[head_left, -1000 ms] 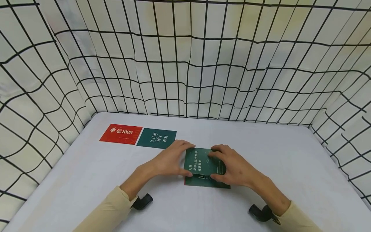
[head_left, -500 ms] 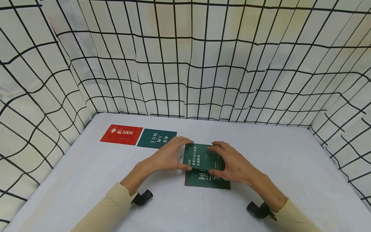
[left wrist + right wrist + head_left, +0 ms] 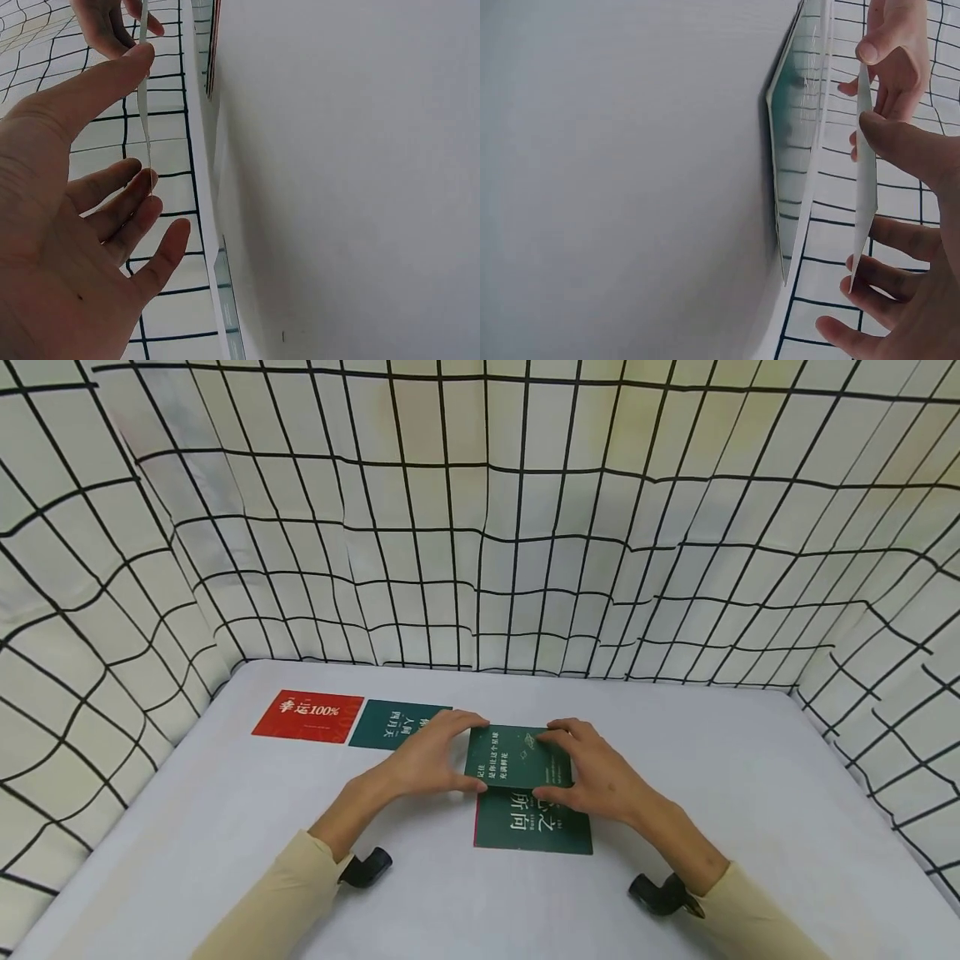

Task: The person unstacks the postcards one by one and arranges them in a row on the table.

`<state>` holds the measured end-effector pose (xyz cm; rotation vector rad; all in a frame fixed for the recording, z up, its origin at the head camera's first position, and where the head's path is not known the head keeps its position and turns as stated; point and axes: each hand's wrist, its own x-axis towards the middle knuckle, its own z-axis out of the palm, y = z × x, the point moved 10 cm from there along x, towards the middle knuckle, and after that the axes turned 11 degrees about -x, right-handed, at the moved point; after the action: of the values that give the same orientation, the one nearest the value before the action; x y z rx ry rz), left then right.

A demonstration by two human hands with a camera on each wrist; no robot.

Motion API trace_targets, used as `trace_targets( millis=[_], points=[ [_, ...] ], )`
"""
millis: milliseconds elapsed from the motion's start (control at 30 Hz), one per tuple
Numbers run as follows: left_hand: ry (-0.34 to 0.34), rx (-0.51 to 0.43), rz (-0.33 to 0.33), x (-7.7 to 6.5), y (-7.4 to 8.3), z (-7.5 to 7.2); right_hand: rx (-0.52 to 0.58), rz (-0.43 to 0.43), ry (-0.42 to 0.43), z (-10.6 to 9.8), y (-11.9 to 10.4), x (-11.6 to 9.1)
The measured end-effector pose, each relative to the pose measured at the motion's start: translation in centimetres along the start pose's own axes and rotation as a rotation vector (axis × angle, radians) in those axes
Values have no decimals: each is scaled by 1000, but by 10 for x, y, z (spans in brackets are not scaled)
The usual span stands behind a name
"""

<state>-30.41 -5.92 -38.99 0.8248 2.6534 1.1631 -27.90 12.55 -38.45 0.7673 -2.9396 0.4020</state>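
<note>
A dark green card [image 3: 517, 758] with white Chinese lettering is held flat between both hands. My left hand [image 3: 426, 762] pinches its left side, thumb at the near edge and fingers at the far edge. On the right side, my right hand [image 3: 603, 770] grips it the same way. Both wrist views show the held card [image 3: 865, 176] nearly edge-on, raised off the table. Beneath and nearer to me lies a stack of cards [image 3: 536, 828], its top one green with large white characters; the held card covers its far part. A red edge peeks out at the stack's left.
At the back left, a red card [image 3: 308, 716] marked "100%" lies beside another green card [image 3: 382, 724], which my left hand partly covers. A white-covered table [image 3: 720, 777] lies under everything. Black grid netting [image 3: 517, 568] stands around its back and sides.
Both hands have moved the held green card away from me, so more of the stack's top card shows. The red card and the green card at back left stay in place.
</note>
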Motion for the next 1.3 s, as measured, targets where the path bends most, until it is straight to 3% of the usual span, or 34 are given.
trace_targets(
  millis=[167, 367, 733, 1067, 1300],
  points=[
    [9, 9, 9, 0, -3, -3, 21, 13, 4, 2, 1, 6],
    [21, 28, -35, -1, -15, -6, 35, 22, -15, 4, 1, 10],
    [29, 5, -61, 2, -21, -13, 48, 59, -37, 6, 2, 18],
    [57, 63, -49, 2, -23, -19, 37, 103, -57, 13, 7, 27],
    [62, 95, -91, 4, -32, -21, 21, 116, -67, 18, 3, 35]
  ],
)
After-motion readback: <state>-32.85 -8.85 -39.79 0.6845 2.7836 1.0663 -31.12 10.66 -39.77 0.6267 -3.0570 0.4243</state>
